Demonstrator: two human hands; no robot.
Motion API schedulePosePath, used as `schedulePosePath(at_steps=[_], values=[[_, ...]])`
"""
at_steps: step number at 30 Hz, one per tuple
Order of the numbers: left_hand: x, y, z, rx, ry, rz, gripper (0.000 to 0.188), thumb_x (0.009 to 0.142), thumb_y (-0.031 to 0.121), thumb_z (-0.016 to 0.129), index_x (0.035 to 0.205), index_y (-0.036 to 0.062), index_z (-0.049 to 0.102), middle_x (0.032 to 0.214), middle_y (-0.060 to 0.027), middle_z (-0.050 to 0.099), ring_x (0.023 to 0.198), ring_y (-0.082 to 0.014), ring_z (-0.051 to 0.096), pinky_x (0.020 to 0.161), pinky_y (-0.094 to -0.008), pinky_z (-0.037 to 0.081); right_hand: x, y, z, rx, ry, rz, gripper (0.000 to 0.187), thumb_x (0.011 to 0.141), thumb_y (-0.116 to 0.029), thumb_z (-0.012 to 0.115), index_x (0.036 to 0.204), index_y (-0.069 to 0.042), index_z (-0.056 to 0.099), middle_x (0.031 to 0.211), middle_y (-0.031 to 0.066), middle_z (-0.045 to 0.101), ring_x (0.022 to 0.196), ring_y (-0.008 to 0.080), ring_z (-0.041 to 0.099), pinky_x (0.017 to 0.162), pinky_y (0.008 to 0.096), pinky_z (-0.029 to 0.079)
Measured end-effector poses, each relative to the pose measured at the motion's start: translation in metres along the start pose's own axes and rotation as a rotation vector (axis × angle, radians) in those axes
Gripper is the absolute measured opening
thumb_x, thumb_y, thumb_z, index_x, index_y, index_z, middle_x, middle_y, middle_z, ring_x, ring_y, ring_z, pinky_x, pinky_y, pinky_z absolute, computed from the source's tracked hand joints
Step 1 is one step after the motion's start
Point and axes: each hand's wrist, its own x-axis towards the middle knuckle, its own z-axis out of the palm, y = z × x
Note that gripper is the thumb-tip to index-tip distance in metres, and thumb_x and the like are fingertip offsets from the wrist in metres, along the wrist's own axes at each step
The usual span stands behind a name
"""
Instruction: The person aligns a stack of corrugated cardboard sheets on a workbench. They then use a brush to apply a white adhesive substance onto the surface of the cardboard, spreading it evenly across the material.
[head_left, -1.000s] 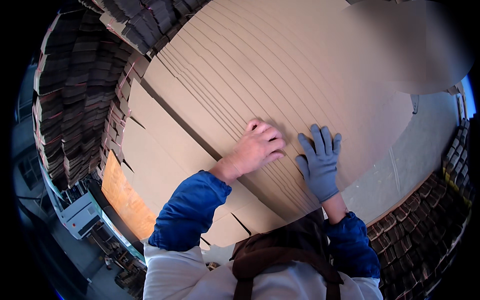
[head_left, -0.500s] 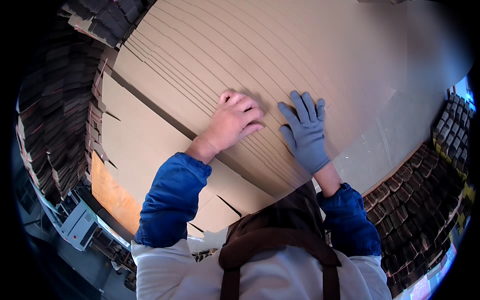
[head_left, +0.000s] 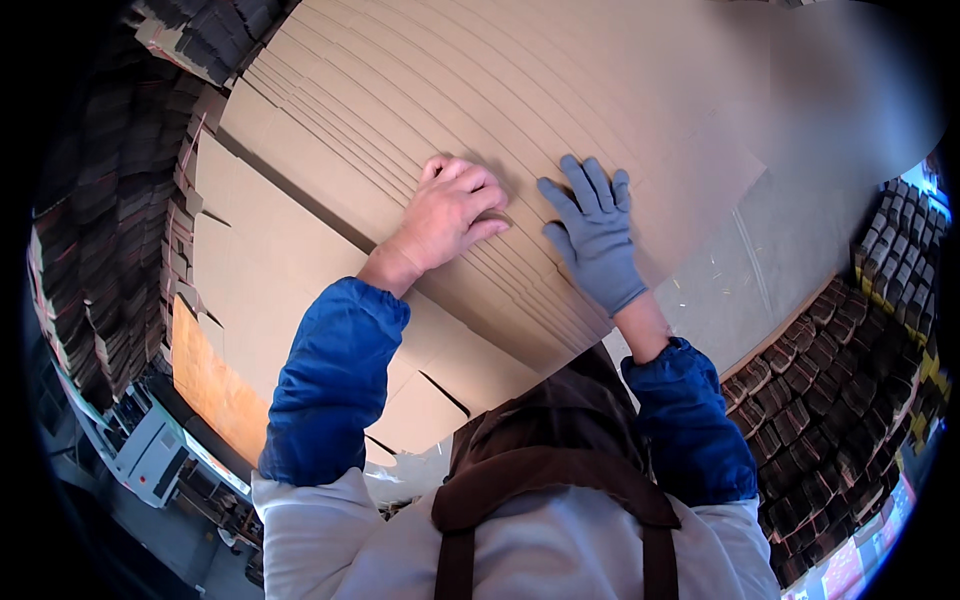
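Fanned, overlapping sheets of brown cardboard (head_left: 400, 95) spread out in front of me, their edges running in stepped lines. My left hand (head_left: 450, 212), bare, rests on these sheets with its fingers curled in and its knuckles up. Nothing shows in it, though its fingertips are partly hidden. To its right my right hand (head_left: 597, 235), in a grey glove, lies flat on the sheets with its fingers spread. At the near left lies another cardboard layer (head_left: 270, 240), lower than the fanned sheets and parted from them by a dark gap.
Tall stacks of dark, bundled cardboard pieces (head_left: 110, 230) stand on the left. More bundles (head_left: 825, 390) lie on the right beside the grey floor (head_left: 715, 255). A wooden board (head_left: 215, 375) and a pale machine (head_left: 155, 455) are at the lower left. The upper right is blurred.
The whole view has shifted slightly, so sheets and hands sit a little farther left and up. Both hands keep nearly the same places on the cardboard.
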Motion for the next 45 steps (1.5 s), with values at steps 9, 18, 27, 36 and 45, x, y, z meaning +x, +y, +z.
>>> schedulePosePath(at_steps=[9,18,27,36,45], values=[[-0.003,0.001,-0.004,0.012,-0.029,-0.027,0.025,0.077,0.029,0.082,0.091,0.0186,0.064,0.098,0.0034,0.059,0.105,-0.0199,0.053,0.101,-0.0414,0.035,0.005,-0.024,0.009,-0.033,0.039,0.07,0.067,0.081,-0.042,0.073,0.139,-0.012,0.056,0.153,0.0145,0.038,0.143,0.0384,0.03,0.114,0.068,0.014],[-0.004,0.003,-0.006,0.043,-0.03,-0.034,0.025,0.081,0.029,0.08,0.099,0.0168,0.066,0.105,0.0003,0.059,0.108,-0.0234,0.052,0.104,-0.0429,0.036,0.003,-0.019,0.009,-0.051,0.0,0.079,0.069,0.083,-0.042,0.072,0.142,-0.012,0.053,0.155,0.0142,0.037,0.146,0.0394,0.027,0.117,0.0687,0.01],[-0.037,-0.085,-0.083,0.497,0.169,-0.457,0.072,0.088,0.042,0.072,0.146,0.0077,0.046,0.155,-0.0143,0.039,0.145,-0.0333,0.035,0.118,-0.0498,0.028,0.008,-0.048,-0.01,-0.114,0.07,0.103,0.054,0.083,-0.035,0.073,0.13,-0.012,0.061,0.147,0.0133,0.042,0.138,0.0373,0.037,0.111,0.0641,0.024],[-0.032,-0.091,-0.086,0.468,0.034,-0.499,0.077,0.088,0.049,0.071,0.148,0.0082,0.045,0.157,-0.0143,0.037,0.145,-0.033,0.035,0.118,-0.0492,0.029,-0.067,-0.071,-0.006,-0.137,-0.134,0.393,0.014,0.088,-0.025,0.069,0.087,-0.012,0.064,0.078,0.0093,0.066,0.076,0.0296,0.066,0.065,0.0409,0.051],[-0.03,-0.092,-0.089,0.474,0.017,-0.499,0.078,0.087,0.051,0.072,0.147,0.0085,0.045,0.157,-0.014,0.038,0.144,-0.0321,0.036,0.117,-0.0484,0.03,-0.075,-0.068,-0.01,0.185,-0.136,0.492,0.014,0.088,-0.025,0.068,0.092,-0.012,0.069,0.088,0.0137,0.065,0.083,0.033,0.066,0.072,0.0448,0.053]])
